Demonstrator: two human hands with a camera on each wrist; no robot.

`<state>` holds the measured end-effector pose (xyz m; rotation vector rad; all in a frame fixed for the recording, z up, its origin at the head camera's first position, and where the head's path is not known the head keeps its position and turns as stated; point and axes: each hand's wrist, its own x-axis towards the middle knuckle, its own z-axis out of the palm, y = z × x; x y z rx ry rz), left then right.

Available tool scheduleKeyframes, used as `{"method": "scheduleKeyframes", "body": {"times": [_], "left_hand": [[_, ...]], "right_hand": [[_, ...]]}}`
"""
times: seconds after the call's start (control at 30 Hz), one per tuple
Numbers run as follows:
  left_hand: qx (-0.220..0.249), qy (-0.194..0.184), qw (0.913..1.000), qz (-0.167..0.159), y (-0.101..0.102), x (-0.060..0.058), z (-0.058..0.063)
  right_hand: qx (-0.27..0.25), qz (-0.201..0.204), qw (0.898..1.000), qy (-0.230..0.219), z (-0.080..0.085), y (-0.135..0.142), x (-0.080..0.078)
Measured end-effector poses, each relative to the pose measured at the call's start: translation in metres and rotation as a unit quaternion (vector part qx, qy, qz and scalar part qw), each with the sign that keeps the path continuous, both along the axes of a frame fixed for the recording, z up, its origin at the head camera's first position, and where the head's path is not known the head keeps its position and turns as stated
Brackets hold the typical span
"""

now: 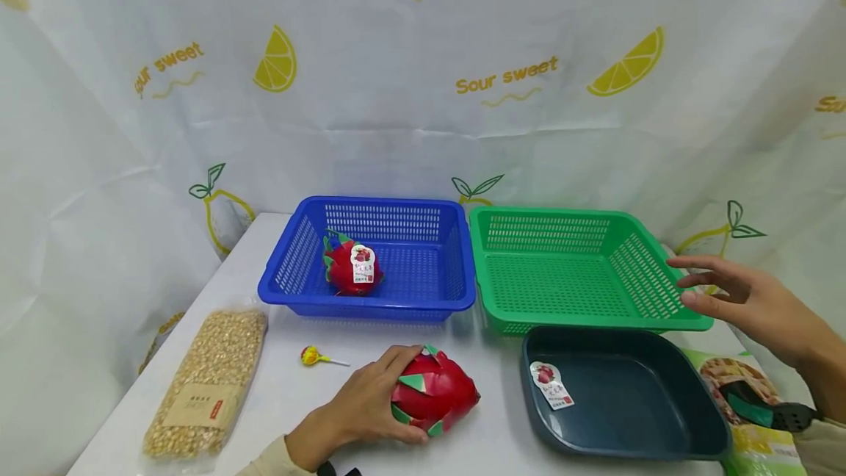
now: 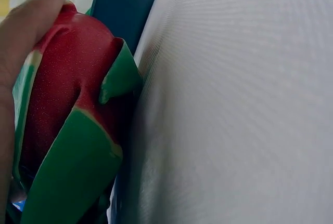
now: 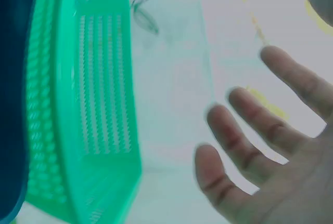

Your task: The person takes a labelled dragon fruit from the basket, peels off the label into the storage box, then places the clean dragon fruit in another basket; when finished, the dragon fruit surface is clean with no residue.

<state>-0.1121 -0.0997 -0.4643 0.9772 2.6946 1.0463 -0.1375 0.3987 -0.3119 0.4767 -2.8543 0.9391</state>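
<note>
**Red dragon fruit (image 1: 441, 391) being clasped by the left hand (image 1: 373, 402)**

At the lower centre of the frame, the fruit is being gripped from its left end, the thumb lying along its near side; it is apparently resting on the worktop (image 1: 502, 380). A light, fairly firm body is being suggested by the glossy skin, which may be slippery; the green flaps (image 2: 73, 167) are looking bendable, so a hold round the wide middle is being favoured. At the right, the right hand (image 1: 760, 307) is being held with fingers spread, grasping nothing, near the green basket (image 1: 548, 281). Below that basket, a dark tray (image 1: 628, 395) is lying. Left of centre, a second dragon fruit (image 1: 340, 272) is being contained by the blue basket (image 1: 423, 278). Farther out, a lollipop (image 1: 311, 356) and a bag of kernels (image 1: 208, 373) are lying towards the lower left.
</note>
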Motion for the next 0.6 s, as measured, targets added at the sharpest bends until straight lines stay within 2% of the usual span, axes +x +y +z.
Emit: {"method": "scheduleKeyframes", "body": {"times": [0.1, 0.27, 0.47, 0.6], "left_hand": [[-0.005, -0.007, 0.9999, 0.007, 0.002, 0.002, 0.001], [-0.006, -0.007, 0.9998, 0.015, 0.003, 0.005, 0.001], [-0.002, 0.003, 0.9997, 0.024, 0.004, 0.006, 0.003], [-0.032, 0.033, 0.9982, 0.039, 0.004, 0.008, 0.005]], "right_hand": [[-0.018, -0.027, 0.999, 0.008, -0.011, 0.011, -0.005], [-0.053, -0.038, 0.998, -0.024, -0.032, 0.031, -0.012], [-0.028, -0.048, 0.996, -0.067, -0.05, 0.05, -0.018], [-0.009, -0.045, 0.993, -0.106, -0.058, 0.055, -0.019]]}}
